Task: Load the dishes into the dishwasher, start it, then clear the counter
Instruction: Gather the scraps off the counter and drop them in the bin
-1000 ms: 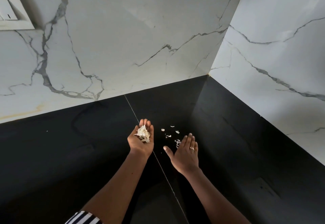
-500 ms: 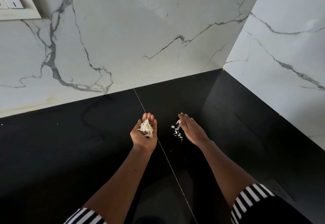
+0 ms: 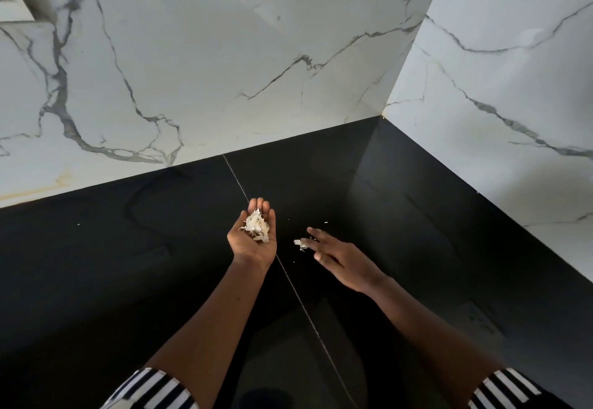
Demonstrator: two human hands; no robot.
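Stage: clearing step, seemingly near its end | left hand (image 3: 253, 248): palm up, fingers relaxed, carrying pile of pale scraps (image 3: 256, 227) | right hand (image 3: 340, 256): fingers straight, sweeping at loose scraps (image 3: 301, 243) on black counter (image 3: 128, 280) | remaining: a few flecks (image 3: 326, 223); dishwasher and dishes unseen

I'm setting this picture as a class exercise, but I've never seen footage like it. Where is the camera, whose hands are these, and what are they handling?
There is no machine here. A person wears a wide-angle camera on the head, so the single view looks down along their own arms at a black counter in a corner of white marbled wall. The left hand lies palm up and open, carrying a small heap of pale papery scraps. The right hand, fingers straight, is low over the counter beside a few loose scraps; whether it touches them I cannot tell. Striped sleeves show at the bottom edge.
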